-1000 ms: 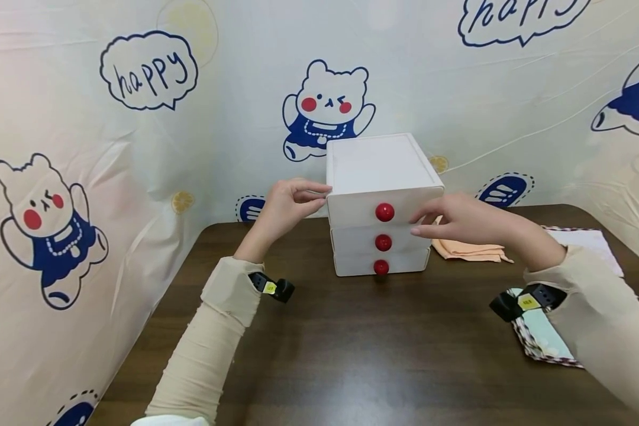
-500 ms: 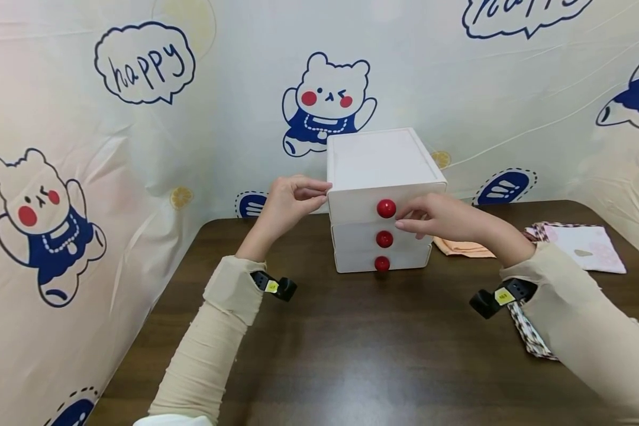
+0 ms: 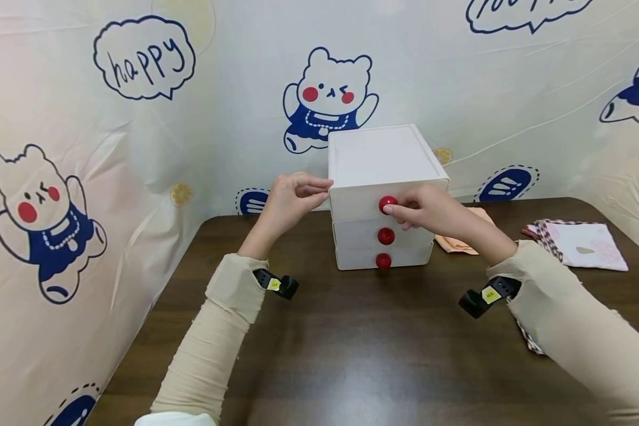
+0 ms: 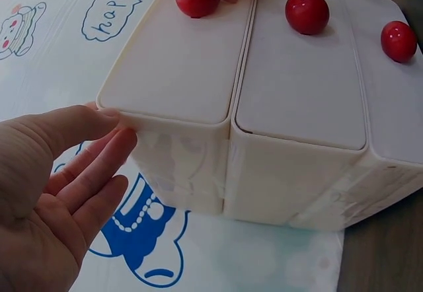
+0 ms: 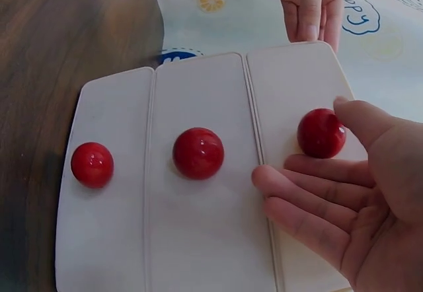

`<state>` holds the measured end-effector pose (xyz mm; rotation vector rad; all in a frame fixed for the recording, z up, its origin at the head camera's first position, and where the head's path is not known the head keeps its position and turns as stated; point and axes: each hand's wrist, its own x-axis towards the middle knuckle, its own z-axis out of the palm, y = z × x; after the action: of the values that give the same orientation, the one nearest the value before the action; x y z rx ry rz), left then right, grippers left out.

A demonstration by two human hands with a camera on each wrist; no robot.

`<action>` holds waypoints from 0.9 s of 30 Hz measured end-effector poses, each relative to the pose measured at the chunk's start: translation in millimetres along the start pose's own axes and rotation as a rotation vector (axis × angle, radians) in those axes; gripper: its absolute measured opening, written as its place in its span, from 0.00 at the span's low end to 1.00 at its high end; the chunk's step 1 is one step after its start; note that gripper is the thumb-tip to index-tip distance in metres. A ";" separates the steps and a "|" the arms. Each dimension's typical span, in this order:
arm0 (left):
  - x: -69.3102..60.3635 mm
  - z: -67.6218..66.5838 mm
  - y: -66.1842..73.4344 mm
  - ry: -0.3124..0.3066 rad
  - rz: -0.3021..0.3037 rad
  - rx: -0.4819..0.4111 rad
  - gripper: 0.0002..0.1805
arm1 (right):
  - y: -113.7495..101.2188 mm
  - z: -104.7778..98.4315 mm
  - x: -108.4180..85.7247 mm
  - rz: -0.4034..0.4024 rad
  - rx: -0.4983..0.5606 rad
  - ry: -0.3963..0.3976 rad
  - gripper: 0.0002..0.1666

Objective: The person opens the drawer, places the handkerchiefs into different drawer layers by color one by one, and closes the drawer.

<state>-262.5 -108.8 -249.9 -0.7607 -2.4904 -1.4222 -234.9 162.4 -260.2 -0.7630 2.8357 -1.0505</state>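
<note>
Box point(image 3: 359, 198) likely light, stiff, slick; best hold at top knob point(image 5: 320, 133), which right hand point(image 3: 431, 207) pinches, while left hand point(image 3: 293, 200), fingers extended, touches corner point(image 4: 114, 100)

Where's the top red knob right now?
In the head view, the top red knob is right of centre, on the front of the white drawer unit, directly above the middle red knob. The right hand pinches it.
</note>
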 end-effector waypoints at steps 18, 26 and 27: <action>1.4 1.1 -2.3 0.013 0.020 -0.006 0.13 | -1.1 9.9 0.5 0.128 0.168 0.138 0.26; 3.4 0.4 -5.0 0.012 0.017 -0.006 0.13 | -2.6 11.2 -4.8 0.138 0.184 0.135 0.26; 3.3 0.3 -5.0 0.012 0.016 -0.006 0.13 | -3.0 11.2 -5.7 0.135 0.182 0.132 0.26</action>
<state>-267.9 -109.4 -252.6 -0.7689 -2.4671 -1.4251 -226.4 156.2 -267.9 -0.4979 2.7968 -1.3598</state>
